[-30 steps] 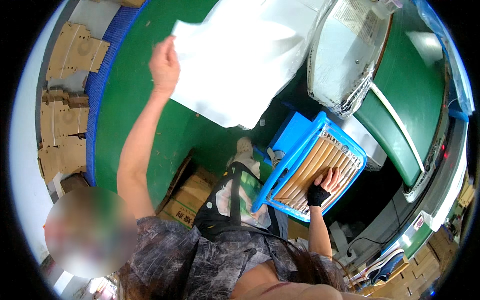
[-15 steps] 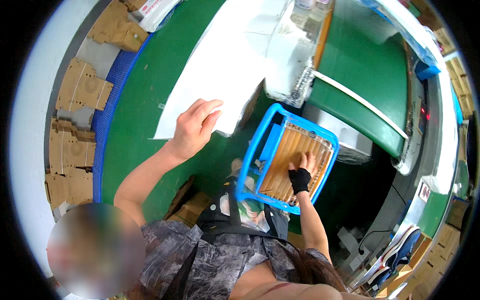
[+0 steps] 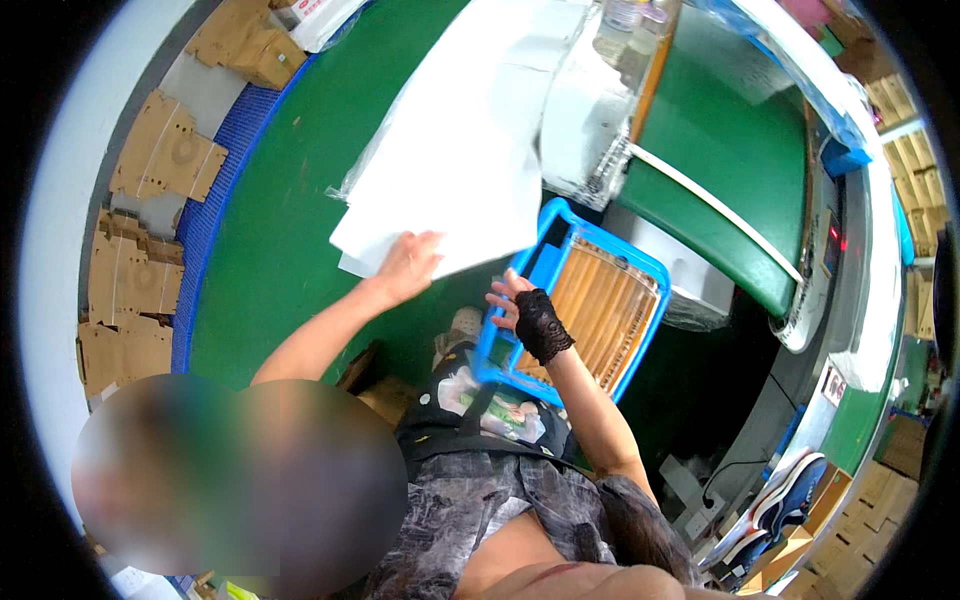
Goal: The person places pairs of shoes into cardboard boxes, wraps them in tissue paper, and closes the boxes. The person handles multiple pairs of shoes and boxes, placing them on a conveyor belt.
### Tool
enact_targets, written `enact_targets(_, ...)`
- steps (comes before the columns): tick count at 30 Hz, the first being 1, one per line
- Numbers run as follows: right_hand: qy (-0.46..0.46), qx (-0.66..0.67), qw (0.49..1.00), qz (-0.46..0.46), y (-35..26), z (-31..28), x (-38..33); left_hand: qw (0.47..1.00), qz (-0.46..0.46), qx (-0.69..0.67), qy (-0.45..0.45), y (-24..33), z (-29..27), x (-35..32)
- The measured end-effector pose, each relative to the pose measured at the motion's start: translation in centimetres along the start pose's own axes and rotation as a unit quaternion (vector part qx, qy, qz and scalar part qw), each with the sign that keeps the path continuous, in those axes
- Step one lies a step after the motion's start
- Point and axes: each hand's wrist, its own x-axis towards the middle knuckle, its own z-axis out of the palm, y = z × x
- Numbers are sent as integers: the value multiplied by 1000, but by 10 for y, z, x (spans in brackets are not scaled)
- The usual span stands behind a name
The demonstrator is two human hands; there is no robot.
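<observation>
My left hand (image 3: 408, 268) is at the near edge of a stack of large white paper sheets (image 3: 455, 170), its fingers closed on the edge of a sheet. The fingertips are slightly blurred. My right hand (image 3: 522, 312), in a black lace fingerless glove, hovers over the left part of a blue-framed stool (image 3: 655, 300) with a top of brown wooden slats. Its fingers are apart and hold nothing. The stool stands just in front of my knees, right of the paper.
A green conveyor belt (image 3: 690, 225) with a white bar across its end lies to the right. Clear plastic containers (image 3: 625, 15) stand at the far end. Flattened cardboard boxes (image 3: 165, 150) line the left, beside a blue mesh strip (image 3: 215, 170). Dark blue shoes (image 3: 795, 495) sit at lower right.
My right hand has lifted off the slatted top and moved left. My left hand has come down onto the paper's near edge, and the sheets have shifted.
</observation>
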Motion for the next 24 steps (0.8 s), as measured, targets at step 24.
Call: enact_targets(24, 237, 184, 945, 134, 4, 90, 150, 970, -241, -13, 36, -247, -14, -21)
